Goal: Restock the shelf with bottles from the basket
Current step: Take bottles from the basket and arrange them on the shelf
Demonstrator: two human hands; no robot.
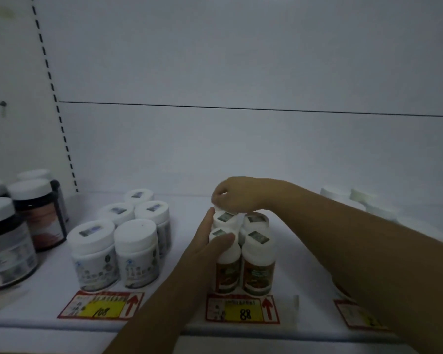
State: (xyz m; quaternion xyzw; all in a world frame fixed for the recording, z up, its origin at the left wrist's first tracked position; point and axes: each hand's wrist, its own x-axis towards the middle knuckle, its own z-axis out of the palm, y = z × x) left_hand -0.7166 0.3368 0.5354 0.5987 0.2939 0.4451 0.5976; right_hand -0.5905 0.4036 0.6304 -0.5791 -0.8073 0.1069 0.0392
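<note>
Several white-capped bottles with orange-green labels (257, 273) stand in a tight cluster on the white shelf (184, 310), behind the price tag marked 88 (242, 309). My left hand (210, 241) wraps the left side of the front left bottle, thumb across its neck. My right hand (237, 194) reaches over from the right, and its fingertips pinch the cap of the rear left bottle (224, 217). The basket is out of view.
A group of wider white jars (113, 241) stands to the left, behind a tag marked 108 (101, 304). Dark jars with white lids (23, 226) sit at the far left. Pale bottles (363, 200) stand at the back right. A third tag (361, 315) lies at the right.
</note>
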